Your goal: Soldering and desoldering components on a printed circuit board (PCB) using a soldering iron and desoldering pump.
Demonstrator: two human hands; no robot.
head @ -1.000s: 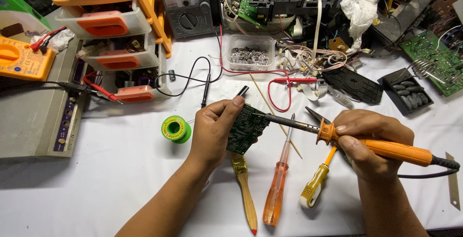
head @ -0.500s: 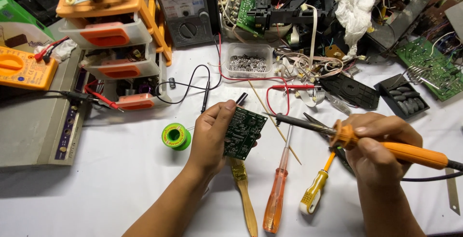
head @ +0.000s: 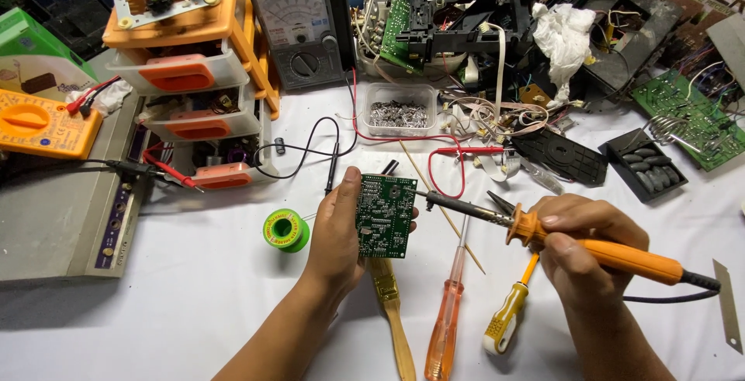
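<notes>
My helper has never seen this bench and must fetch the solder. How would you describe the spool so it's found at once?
Start at the left hand holding the green circuit board upright. Just to its left, on the white tabletop, lies the solder spool. It is the only small, bright green ring there.

Green circuit board [head: 386, 216], orange soldering iron [head: 613, 255]

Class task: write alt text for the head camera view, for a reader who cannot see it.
A left hand holds a green circuit board upright while the right hand points an orange-handled soldering iron at it, above a white table with screwdrivers and a solder spool.
</notes>
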